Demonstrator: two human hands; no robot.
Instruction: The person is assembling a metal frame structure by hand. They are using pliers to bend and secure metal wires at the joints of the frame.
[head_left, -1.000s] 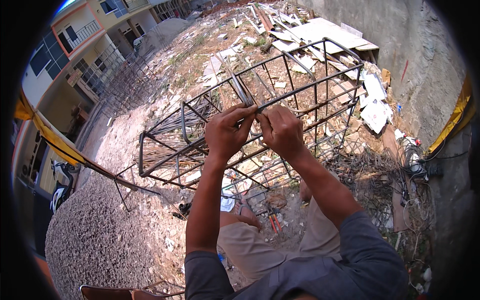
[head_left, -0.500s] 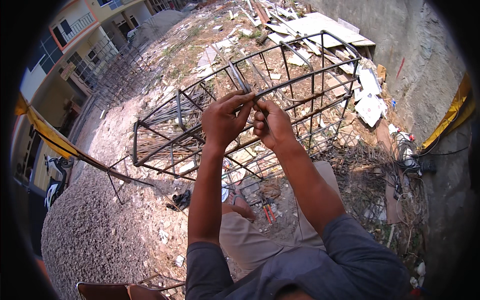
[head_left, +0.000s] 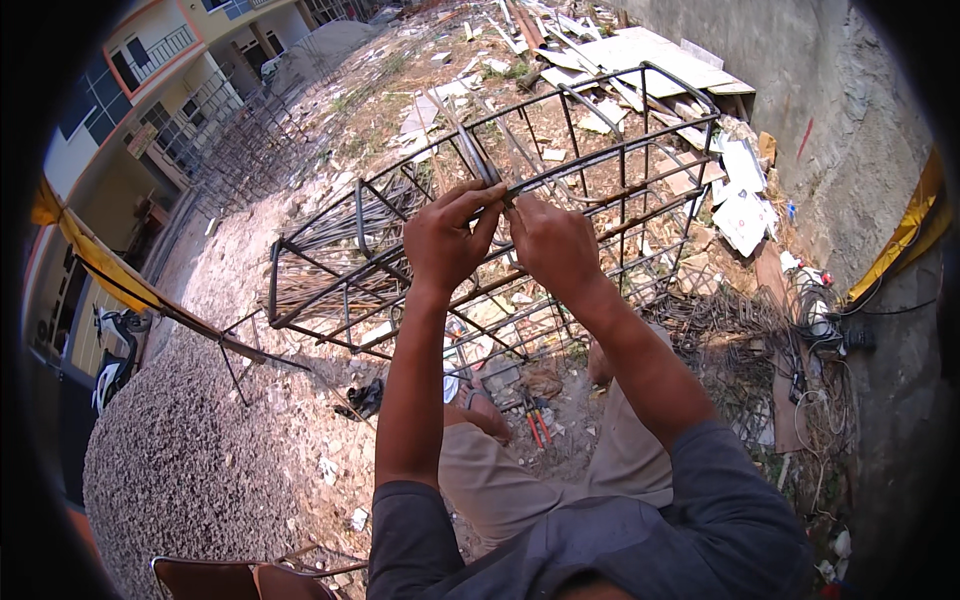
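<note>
A long cage of dark steel rebar [head_left: 622, 190] stands in front of me, tilted across the view. My left hand [head_left: 443, 240] is closed at its near upper bar, thumb and fingers pinching the rebar where a stirrup crosses it. Right beside it, my right hand [head_left: 553, 245] is closed at the same joint, its back turned up. A thin tie wire showed in that hand a moment earlier; now the hand hides it. Pliers with red handles [head_left: 540, 425] lie on the ground near my foot.
Loose rods [head_left: 325, 290] lie behind the cage's left end. A gravel heap [head_left: 190, 470] rises at left, a brown chair [head_left: 205, 580] at the lower edge. White boards [head_left: 650, 65] and a concrete wall [head_left: 860, 110] stand right, with tangled cables [head_left: 815, 330] below.
My right hand has rolled over, from fingers showing to its back facing up, staying at the joint. The wire has gone out of sight. My left hand holds its place.
</note>
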